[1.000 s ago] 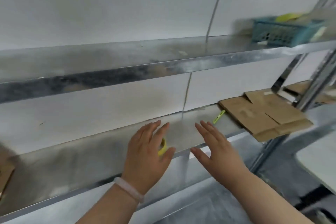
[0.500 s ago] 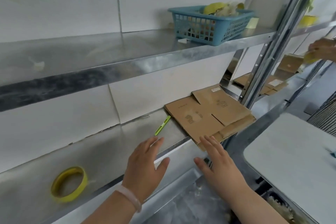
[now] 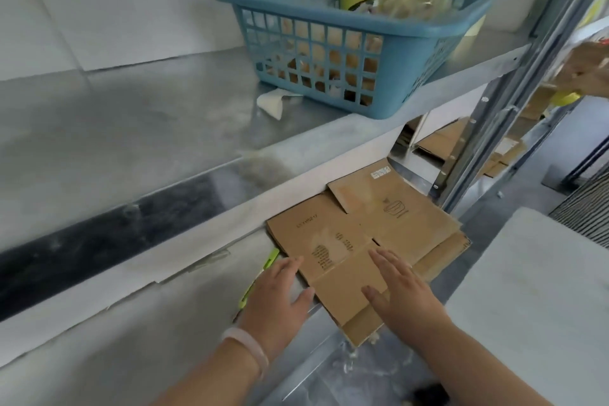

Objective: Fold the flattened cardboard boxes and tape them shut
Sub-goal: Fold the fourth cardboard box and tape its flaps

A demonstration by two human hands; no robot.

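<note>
Green cutter [image 3: 271, 259] partly hidden behind left hand [image 3: 275, 300] — basket [image 3: 393, 76] contents blurred.

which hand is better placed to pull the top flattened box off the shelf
Right, probably. The right hand is spread flat over the cardboard stack; the left hand is beside the stack, over the green cutter.
</note>
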